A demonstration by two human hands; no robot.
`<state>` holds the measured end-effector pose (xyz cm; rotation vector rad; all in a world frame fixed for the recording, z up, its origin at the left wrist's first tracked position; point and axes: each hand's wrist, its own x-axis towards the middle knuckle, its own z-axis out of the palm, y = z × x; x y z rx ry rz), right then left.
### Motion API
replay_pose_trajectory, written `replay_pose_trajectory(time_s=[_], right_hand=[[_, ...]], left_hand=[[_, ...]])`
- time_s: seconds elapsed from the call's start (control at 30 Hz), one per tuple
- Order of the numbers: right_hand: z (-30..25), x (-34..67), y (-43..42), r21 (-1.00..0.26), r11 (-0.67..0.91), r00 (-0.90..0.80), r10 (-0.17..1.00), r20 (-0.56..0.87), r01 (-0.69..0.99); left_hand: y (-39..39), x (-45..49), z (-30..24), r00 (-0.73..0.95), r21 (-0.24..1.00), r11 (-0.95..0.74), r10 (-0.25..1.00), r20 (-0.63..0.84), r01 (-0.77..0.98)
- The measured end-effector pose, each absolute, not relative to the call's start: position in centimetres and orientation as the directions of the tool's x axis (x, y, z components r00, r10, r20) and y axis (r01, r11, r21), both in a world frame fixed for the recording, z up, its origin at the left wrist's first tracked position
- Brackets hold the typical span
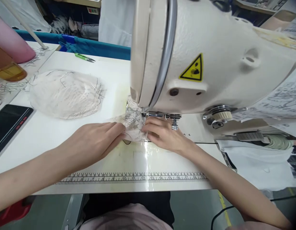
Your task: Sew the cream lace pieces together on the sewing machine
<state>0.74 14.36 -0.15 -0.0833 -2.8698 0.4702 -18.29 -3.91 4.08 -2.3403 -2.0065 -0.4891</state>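
Where the white table [114, 159] begins on the far left, a pink cone [16, 41] stands beside an amber one [9, 68], with a dark phone [11, 127] lying nearer to me. To the right of these rests a loose heap of pale lace pieces [66, 94], stray dark threads along its edges, and beyond it lie green snips [83, 57]. My left hand [102, 137] comes next, its fingers pressed together and pinching the near left edge of the lace [133, 119]. That lace sits bunched at the sewing machine's [198, 41] needle area, between my two hands. Nearer to me, a printed ruler [131, 178] runs along the table's front edge. My right hand [166, 132] bends over the lace's right side, fingers curled and slightly apart; I cannot tell whether they pinch it. Above this hand, the machine's head carries a yellow warning triangle [193, 70]. Farther right, white cloth [258, 166] hangs beside the table.
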Motion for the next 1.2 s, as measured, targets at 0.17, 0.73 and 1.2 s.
replay_pose_trajectory(time_s=[0.17,0.73,1.2], right_hand=[[-1.5,0.8,14.5,-0.249,0.968,-0.945,0.048,0.324,-0.036],[-1.3,1.1,13.2,-0.108,0.994,-0.922,0.066,0.380,0.026],[-1.3,-0.1,12.9,0.026,0.999,-0.879,-0.038,0.474,-0.029]], left_hand=[[0.0,-18.5,2.7,0.382,-0.011,-0.388,0.902,0.201,0.922],[0.7,-17.9,-1.3,0.332,0.000,-0.347,0.896,0.295,0.938],[1.3,-19.6,-0.5,0.355,0.101,-0.388,0.903,0.243,0.916]])
